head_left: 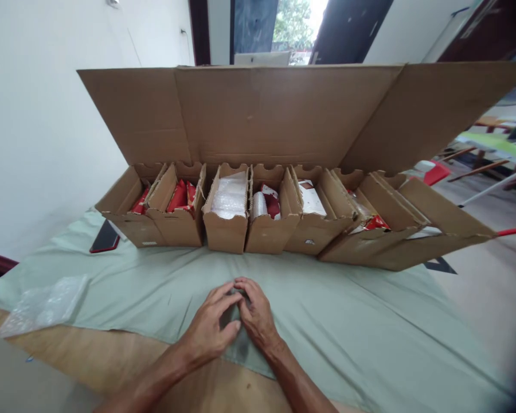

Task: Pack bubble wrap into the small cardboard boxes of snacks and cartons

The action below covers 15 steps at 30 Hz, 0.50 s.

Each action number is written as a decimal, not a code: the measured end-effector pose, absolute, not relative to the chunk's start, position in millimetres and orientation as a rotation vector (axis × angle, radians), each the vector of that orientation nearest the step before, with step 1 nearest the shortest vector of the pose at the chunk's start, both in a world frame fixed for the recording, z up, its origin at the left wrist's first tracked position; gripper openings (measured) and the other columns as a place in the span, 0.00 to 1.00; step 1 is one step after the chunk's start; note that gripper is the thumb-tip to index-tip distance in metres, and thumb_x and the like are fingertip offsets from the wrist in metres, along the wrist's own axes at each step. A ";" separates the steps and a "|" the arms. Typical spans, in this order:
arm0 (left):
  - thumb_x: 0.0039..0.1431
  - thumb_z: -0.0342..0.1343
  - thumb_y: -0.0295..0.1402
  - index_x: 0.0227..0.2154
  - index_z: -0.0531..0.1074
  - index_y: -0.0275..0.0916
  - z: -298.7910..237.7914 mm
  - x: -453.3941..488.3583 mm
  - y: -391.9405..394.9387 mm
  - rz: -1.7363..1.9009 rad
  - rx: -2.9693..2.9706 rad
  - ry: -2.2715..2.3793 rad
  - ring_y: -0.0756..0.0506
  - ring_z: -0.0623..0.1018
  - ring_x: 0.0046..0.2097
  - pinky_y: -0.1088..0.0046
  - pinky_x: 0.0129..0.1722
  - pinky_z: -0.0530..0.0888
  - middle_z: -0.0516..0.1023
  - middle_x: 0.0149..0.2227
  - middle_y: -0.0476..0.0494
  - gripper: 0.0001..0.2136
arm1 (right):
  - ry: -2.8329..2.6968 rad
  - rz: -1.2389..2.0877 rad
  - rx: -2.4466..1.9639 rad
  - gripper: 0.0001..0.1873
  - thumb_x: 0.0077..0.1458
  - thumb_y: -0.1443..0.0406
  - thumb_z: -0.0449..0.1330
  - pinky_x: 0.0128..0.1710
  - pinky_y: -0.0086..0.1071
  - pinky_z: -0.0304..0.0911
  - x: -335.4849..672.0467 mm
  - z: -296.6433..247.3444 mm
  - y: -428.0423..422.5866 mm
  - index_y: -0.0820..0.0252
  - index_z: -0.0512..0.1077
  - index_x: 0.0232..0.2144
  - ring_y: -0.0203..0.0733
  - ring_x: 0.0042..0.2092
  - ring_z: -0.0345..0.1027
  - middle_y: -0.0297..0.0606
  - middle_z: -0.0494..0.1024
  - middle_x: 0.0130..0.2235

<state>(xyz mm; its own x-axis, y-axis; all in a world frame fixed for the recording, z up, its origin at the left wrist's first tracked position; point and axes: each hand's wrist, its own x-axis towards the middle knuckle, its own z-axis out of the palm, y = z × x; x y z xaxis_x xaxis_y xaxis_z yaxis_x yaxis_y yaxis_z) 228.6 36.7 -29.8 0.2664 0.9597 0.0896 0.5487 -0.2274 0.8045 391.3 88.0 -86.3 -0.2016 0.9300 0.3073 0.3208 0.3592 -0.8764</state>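
My left hand (210, 328) and my right hand (254, 312) rest together on the pale green cloth (348, 321) near the table's front edge. Their fingertips meet and curl around a small dark thing that I cannot make out, or a fold of the cloth. Beyond them stands a row of several small open cardboard boxes (226, 218) inside a long open carton (284, 115). The small boxes hold red packets (178, 196), bubble wrap (230, 195) and a white booklet (312, 198).
A dark phone with a red edge (105, 236) lies on the cloth at the left. A clear bubble-wrap bag (43, 304) lies at the front left. Bare wooden tabletop (112, 355) shows in front. A white wall is at the left, a doorway behind.
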 end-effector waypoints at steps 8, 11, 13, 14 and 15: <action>0.60 0.56 0.28 0.50 0.79 0.44 -76.3 157.4 -18.0 1.045 2.069 1.710 0.35 0.75 0.63 0.51 0.58 0.78 0.79 0.58 0.37 0.17 | -1.832 0.825 -1.164 0.10 0.59 0.65 0.55 0.50 0.44 0.71 385.1 -64.1 93.8 0.56 0.77 0.36 0.49 0.47 0.77 0.44 0.84 0.43; 0.60 0.55 0.27 0.48 0.79 0.43 -83.9 149.3 -23.6 1.064 2.131 1.718 0.35 0.76 0.62 0.53 0.57 0.79 0.80 0.57 0.37 0.16 | -1.893 0.847 -1.152 0.14 0.61 0.64 0.55 0.42 0.36 0.73 365.8 -30.7 100.5 0.56 0.77 0.45 0.43 0.40 0.78 0.41 0.84 0.41; 0.59 0.55 0.26 0.47 0.79 0.42 -86.4 149.5 -26.0 1.097 2.163 1.702 0.34 0.76 0.62 0.52 0.57 0.79 0.79 0.57 0.36 0.15 | -1.947 0.863 -1.109 0.21 0.62 0.63 0.55 0.39 0.32 0.72 343.1 3.5 112.2 0.57 0.72 0.56 0.39 0.37 0.77 0.39 0.84 0.42; 0.59 0.55 0.25 0.47 0.79 0.42 -87.2 150.4 -26.8 1.124 2.166 1.699 0.34 0.76 0.62 0.52 0.56 0.79 0.79 0.57 0.36 0.15 | -1.980 0.861 -1.084 0.25 0.62 0.64 0.54 0.39 0.31 0.71 328.9 22.1 121.0 0.57 0.68 0.61 0.38 0.36 0.77 0.38 0.83 0.42; 0.59 0.55 0.25 0.46 0.79 0.42 -87.8 151.4 -27.3 1.157 2.160 1.700 0.34 0.76 0.62 0.52 0.56 0.80 0.79 0.57 0.36 0.15 | -2.025 0.843 -1.067 0.29 0.62 0.64 0.54 0.39 0.31 0.70 313.4 40.4 131.6 0.57 0.63 0.65 0.38 0.35 0.76 0.37 0.83 0.42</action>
